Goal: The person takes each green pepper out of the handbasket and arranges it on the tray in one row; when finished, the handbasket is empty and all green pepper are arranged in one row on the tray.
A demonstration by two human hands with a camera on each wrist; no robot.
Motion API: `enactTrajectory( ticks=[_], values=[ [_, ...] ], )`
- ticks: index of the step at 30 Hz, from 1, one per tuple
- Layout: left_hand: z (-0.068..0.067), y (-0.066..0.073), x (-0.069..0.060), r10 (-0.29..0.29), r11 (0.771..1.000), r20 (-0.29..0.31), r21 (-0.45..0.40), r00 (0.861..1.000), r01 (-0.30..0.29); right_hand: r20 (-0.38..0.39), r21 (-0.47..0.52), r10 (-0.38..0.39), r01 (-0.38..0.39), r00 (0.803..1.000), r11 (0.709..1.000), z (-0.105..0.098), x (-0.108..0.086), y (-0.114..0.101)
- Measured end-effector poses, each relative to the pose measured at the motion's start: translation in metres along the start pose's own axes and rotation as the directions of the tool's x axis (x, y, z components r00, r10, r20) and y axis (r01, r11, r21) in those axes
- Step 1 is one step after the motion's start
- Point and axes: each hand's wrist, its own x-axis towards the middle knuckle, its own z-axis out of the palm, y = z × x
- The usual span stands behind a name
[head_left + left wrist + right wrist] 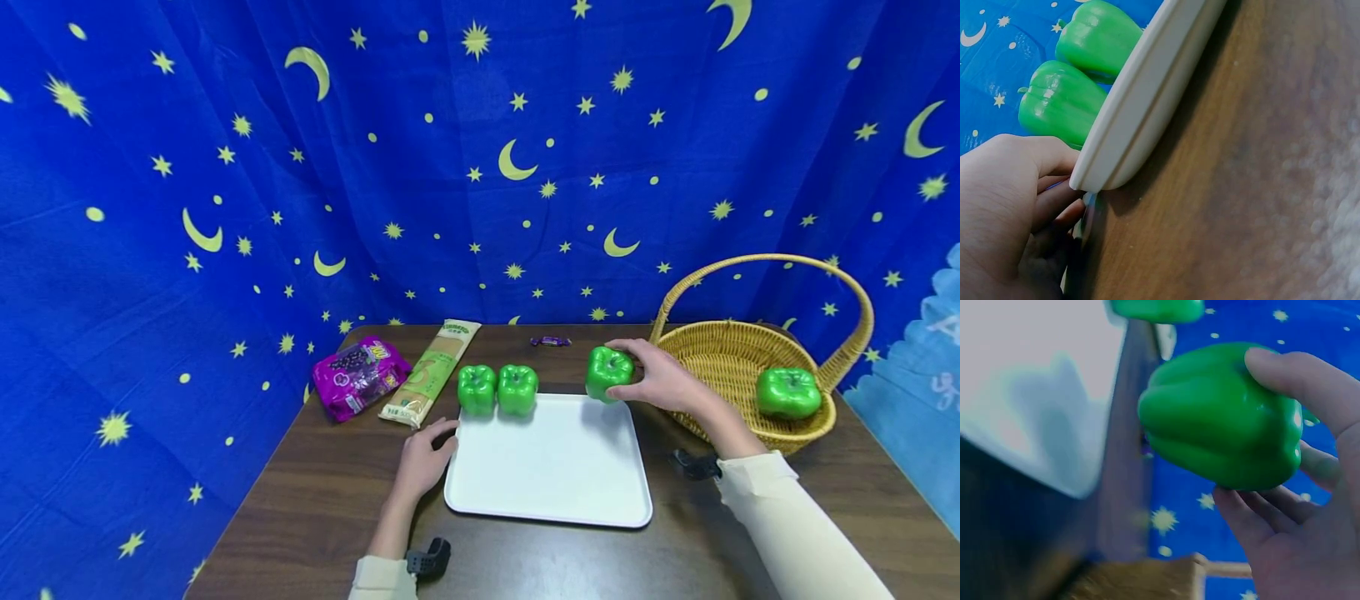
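Observation:
My right hand (pixel 660 379) grips a green bell pepper (pixel 606 372) between thumb and fingers, above the tray's far right corner. The right wrist view shows the held pepper (pixel 1222 419) off the tray surface. At the left edge of the white tray (pixel 551 467) is my left hand (pixel 423 458). Its fingers curl at the rim (pixel 1129 112) in the left wrist view, partly hidden beneath it. Two more green bell peppers, a left pepper (pixel 477 389) and a right pepper (pixel 517 389), stand side by side at the tray's far left.
On the right stands a wicker basket (pixel 705 354) with a tall handle and a green pepper (pixel 787 393) inside. A purple snack bag (pixel 360 377) and a long noodle-like packet (pixel 431 375) lie left. A small purple-wrapped candy (pixel 551 342) lies at the back, before a blue curtain.

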Motion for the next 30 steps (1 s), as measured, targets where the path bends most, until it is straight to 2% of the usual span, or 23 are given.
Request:
enactTrajectory(
  ticks=[6, 10, 20, 30],
  values=[
    [-0.001, 0.001, -0.001, 0.017, 1.000, -0.006, -0.002, 1.000, -0.017, -0.012, 0.041, -0.013, 0.013, 1.000, 0.999, 0.030, 0.009, 0.007],
    [0.000, 0.002, -0.003, 0.021, 1.000, -0.010, 0.003, 1.000, -0.021, -0.005, 0.010, -0.033, 0.033, 0.999, 0.999, 0.042, 0.012, 0.006],
    [0.002, 0.000, -0.001, -0.001, 1.000, -0.012, 0.015, 1.000, 0.001, 0.011, -0.022, -0.034, 0.034, 0.999, 0.999, 0.063, 0.018, -0.002],
    [0.000, 0.001, 0.001, 0.008, 1.000, -0.005, 0.013, 1.000, -0.008, -0.011, 0.063, -0.014, 0.015, 1.000, 0.998, 0.074, 0.025, -0.009]
  ],
)
